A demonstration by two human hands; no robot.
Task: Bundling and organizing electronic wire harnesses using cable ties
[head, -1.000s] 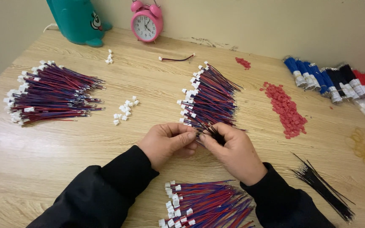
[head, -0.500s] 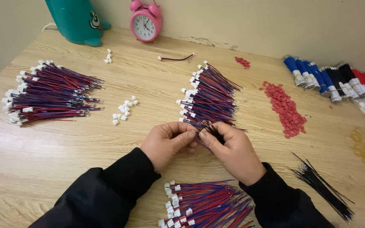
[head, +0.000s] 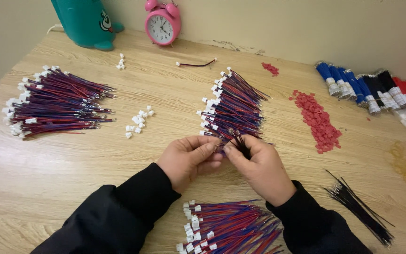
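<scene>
Near the front edge of the table, the left hand and right hand meet, both pinching a few thin black wires. Just behind them lies a bundle of red and blue wires. Red bits lie to the right.

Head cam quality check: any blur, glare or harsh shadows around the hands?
Head view: light is soft and even, no glare on the wooden table; only faint shadows under the left hand and right hand; hands and wire bundle look sharp; the far-right spools are slightly softer.
</scene>
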